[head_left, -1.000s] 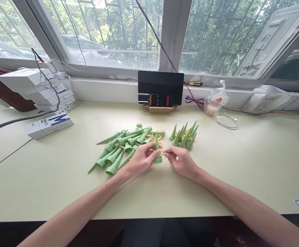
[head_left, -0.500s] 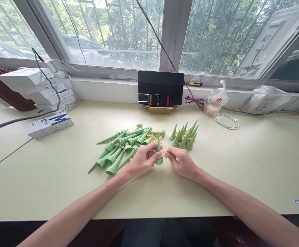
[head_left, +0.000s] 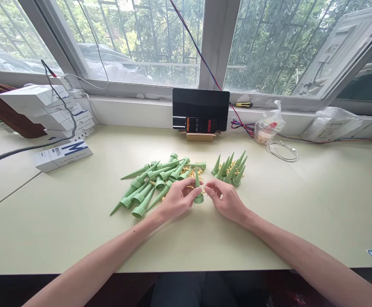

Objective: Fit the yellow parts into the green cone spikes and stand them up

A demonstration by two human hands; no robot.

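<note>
Upright between the fingers of my left hand [head_left: 178, 198] is a green plastic watering spike [head_left: 197, 181], its point up and its ribbed cap down. My right hand [head_left: 226, 198] pinches a small yellow plastic valve [head_left: 203, 190] at the spike's side, just above the cap; whether the valve is seated there I cannot tell. Left of my hands lies a loose pile of green spikes [head_left: 147, 198]. Small yellow parts [head_left: 192, 172] lie at the pile's right side, partly behind my left hand. Several spikes with yellow parts [head_left: 229, 170] stand upright in a cluster behind my right hand.
A phone [head_left: 200, 125] showing a timer leans on a dark tablet [head_left: 201, 102] at the back. White boxes [head_left: 63, 155] and a thick dark cable [head_left: 22, 150] are at the left. A plastic bag [head_left: 269, 125] and a coiled white cable [head_left: 282, 152] lie back right.
My right hand has shifted slightly left and up against the spike, its fingers more closed around the yellow valve. My left hand holds the spike in almost the same place.
</note>
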